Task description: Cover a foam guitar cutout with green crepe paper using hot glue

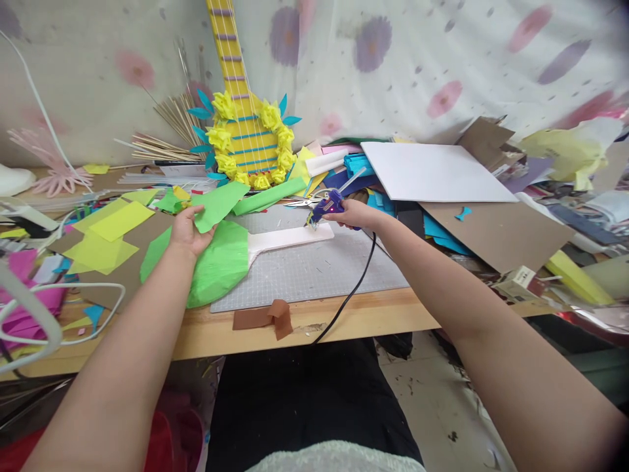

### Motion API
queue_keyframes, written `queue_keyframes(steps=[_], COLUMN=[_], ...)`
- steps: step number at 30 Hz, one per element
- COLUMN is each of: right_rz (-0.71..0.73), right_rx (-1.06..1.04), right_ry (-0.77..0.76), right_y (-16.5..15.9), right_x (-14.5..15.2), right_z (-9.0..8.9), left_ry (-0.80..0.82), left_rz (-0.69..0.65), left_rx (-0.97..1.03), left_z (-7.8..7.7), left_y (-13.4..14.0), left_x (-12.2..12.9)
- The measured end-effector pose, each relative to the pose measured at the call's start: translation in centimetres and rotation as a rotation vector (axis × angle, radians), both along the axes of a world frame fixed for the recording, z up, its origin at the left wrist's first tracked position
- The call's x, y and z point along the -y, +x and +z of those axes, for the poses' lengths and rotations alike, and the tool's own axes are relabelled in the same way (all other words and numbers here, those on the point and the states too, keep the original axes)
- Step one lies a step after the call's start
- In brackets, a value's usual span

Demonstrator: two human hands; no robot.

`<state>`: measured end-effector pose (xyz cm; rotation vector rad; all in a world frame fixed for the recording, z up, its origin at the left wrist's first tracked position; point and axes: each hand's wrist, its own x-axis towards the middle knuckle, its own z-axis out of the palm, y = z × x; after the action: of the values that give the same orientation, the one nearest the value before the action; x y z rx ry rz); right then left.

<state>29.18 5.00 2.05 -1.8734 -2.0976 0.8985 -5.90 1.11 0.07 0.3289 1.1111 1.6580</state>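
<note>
My left hand point(185, 233) pinches a loose piece of green paper point(223, 204) above a guitar-shaped cutout. The cutout's body point(221, 269) is covered in green paper, and its neck point(289, 237) is bare white. In my right hand point(354, 214) is a purple hot glue gun point(326, 206) with a clear glue stick sticking out of its back. Its nozzle points down close to the white neck; whether it touches I cannot tell. The gun's black cord point(351, 295) runs over the table's front edge. Under the neck lies a grey cutting mat point(285, 282).
A finished yellow paper guitar point(253, 141) with paper flowers leans on the back curtain. Scissors point(307, 198) lie behind the gun. Yellow sheets point(111, 229) are at left, a white board point(432, 172) and brown cardboard point(501, 229) at right. Brown paper point(255, 317) lies at the front edge.
</note>
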Motion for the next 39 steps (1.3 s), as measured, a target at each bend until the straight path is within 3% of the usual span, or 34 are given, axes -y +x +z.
queue_keyframes(steps=[6,20,25,29,34,39], right_rz=[-0.068,0.041,0.104,0.115,-0.111,-0.416], right_rx=[-0.054,0.024,-0.032,-0.206,-0.453,-0.470], right_ry=[0.021,0.019,-0.005,-0.011,0.145,0.283], right_y=[1.8,-2.9,-4.5,-4.5,-1.2,3.2], right_x=[0.4,0.4,0.4,0.4,0.8,2.1], right_z=[0.2,-0.1,-0.3,-0.6,-1.8,-5.1], left_ry=[0.018,0.010,0.008,0.033,0.039,0.016], left_rz=[-0.022,-0.014,-0.010,-0.025,-0.019,0.026], left_rx=[0.001,-0.018,0.001,0.016,0.048,0.045], left_z=[0.0,-0.4,0.0,0.0,0.2,0.6], left_y=[0.0,-0.3,-0.1,0.0,0.2,0.5], left_x=[0.1,-0.3,0.0,0.1,0.2,0.3])
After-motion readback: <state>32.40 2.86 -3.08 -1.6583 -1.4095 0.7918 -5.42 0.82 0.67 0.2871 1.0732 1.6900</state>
